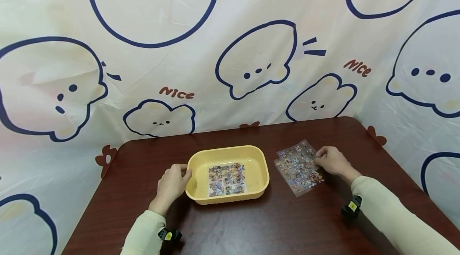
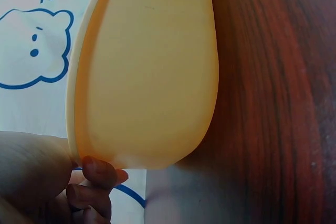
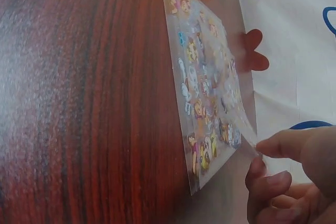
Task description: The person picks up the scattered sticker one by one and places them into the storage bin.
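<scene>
A yellow plastic basin stands on the table, with a sheet of small colourful cartoon stickers lying flat inside. My left hand grips the basin's left end, thumb and fingers at the rim; the left wrist view shows the basin's outer side close up. To the right of the basin lie overlapping clear sticker sheets. Between thumb and forefinger, my right hand pinches the edge of the upper sticker sheet, and that corner is lifted slightly in the right wrist view.
The dark brown wooden table has its far edge against a white cloth printed with blue cartoon outlines. Cloth also hangs along both sides. Each wrist wears a black strap device, such as the one on the right wrist.
</scene>
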`<state>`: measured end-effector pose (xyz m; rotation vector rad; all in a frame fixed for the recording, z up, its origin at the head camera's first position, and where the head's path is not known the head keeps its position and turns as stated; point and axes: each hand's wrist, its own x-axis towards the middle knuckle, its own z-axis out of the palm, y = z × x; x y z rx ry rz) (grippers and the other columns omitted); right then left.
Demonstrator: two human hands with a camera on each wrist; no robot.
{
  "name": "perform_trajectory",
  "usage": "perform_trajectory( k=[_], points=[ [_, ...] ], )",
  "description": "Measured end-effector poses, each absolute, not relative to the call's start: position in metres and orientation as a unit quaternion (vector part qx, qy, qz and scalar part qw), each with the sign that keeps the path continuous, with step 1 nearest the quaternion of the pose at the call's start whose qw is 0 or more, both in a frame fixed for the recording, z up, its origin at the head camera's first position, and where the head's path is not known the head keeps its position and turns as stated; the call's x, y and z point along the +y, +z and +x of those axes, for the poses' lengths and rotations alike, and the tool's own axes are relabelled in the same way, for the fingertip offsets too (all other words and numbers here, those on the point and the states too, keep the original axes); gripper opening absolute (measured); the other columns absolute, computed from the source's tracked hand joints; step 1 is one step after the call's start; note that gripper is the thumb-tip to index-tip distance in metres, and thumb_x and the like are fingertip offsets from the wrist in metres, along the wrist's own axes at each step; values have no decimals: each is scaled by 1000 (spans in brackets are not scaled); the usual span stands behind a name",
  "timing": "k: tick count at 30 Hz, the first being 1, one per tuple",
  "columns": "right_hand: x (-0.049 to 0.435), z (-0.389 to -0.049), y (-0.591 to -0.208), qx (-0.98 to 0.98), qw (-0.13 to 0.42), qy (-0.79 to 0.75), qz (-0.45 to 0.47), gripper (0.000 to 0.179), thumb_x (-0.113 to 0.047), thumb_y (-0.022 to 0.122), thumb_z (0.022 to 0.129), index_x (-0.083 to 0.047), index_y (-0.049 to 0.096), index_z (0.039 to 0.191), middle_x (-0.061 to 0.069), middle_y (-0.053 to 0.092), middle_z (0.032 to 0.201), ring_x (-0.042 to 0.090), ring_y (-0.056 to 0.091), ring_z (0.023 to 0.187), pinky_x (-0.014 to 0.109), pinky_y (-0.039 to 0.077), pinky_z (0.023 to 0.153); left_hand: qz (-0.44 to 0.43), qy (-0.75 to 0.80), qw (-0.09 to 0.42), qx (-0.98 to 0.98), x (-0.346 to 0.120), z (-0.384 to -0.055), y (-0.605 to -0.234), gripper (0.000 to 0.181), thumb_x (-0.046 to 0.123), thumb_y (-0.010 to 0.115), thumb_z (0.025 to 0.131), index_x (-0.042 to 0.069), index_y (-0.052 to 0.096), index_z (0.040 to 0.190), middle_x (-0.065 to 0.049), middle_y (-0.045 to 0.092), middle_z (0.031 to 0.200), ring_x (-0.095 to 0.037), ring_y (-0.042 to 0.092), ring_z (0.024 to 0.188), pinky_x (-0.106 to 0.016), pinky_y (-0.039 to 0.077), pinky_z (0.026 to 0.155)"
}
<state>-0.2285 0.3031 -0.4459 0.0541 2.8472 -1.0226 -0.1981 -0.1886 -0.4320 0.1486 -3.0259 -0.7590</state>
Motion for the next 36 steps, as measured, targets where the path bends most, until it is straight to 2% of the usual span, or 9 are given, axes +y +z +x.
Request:
perform_trajectory(
  k=[3,9,19,23,30,36],
  points=[
    [304,-227,-447,935,56,-350,14,19,-15,58,96,3,63,99,10,66,83,18,56,71,32,44,63,49,-243,12,-969,-189,-198,-433,36,25,60,96,4,71,123,-17,75,113,-26,69,86,-50,52,73],
    [307,-223,-451,927,40,-374,-2,19,-13,55,100,3,63,94,9,71,76,14,50,60,29,40,54,47,-242,13,-969,-189,-198,-433,36,25,60,96,4,71,124,-17,75,111,-25,68,83,-49,52,71],
    [308,-217,-453,912,16,-410,-15,18,-9,58,100,8,65,98,10,74,77,14,60,68,27,38,53,45,-240,15,-970,-189,-199,-433,35,25,59,96,5,72,123,-16,76,108,-24,68,81,-49,51,70],
    [307,-215,-451,907,19,-420,-10,20,-11,56,101,8,65,100,11,74,78,12,59,66,27,37,53,46,-240,12,-970,-189,-198,-433,35,25,59,97,5,72,123,-16,76,109,-22,67,79,-47,51,69],
    [304,-212,-447,902,21,-432,0,24,-15,55,103,7,64,104,9,72,75,8,43,53,26,36,49,49,-242,12,-969,-188,-198,-433,36,25,60,97,4,71,123,-17,75,111,-22,67,80,-47,51,70],
    [301,-211,-443,897,24,-441,0,26,-16,54,104,8,63,108,12,73,81,12,53,62,27,43,55,50,-245,17,-968,-188,-198,-434,35,25,61,96,4,72,122,-16,76,109,-23,68,82,-48,52,71]
  ],
)
